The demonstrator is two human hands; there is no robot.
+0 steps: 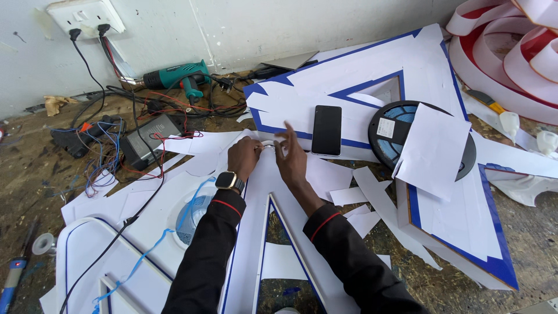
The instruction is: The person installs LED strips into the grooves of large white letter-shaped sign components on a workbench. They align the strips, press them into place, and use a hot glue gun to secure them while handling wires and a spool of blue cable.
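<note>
You work at the middle of a cluttered counter [35, 174], both hands meeting over a large white letter shape edged in blue [256, 232]. Your left hand [243, 157], a smartwatch [230, 181] on its wrist, is clenched around one end of a thin pale strip [268, 144]. Your right hand [292, 157] pinches the other end between thumb and forefinger, the remaining fingers [288, 129] lifted and spread. The strip is short and slightly arched; its long axis runs left to right between the two hands, roughly parallel to the wall behind, just above the top of the letter. It is too small to tell more about it.

Just right of your right hand, a black phone [326, 129] lies face up on a second white and blue panel [349, 81], its long axis pointing away from you. Beside it sits a dark reel [386, 131] wound with blue, half covered by a white paper sheet [433, 148]. Scraps of white paper litter the counter between the panels.

To the left, a black power supply [151, 135] sits in a tangle of red, blue and black wires, near a green power tool [174, 75] lying against the wall below a white socket [86, 14]. Curved red and white channel strips [505, 52] fill the upper right corner.
</note>
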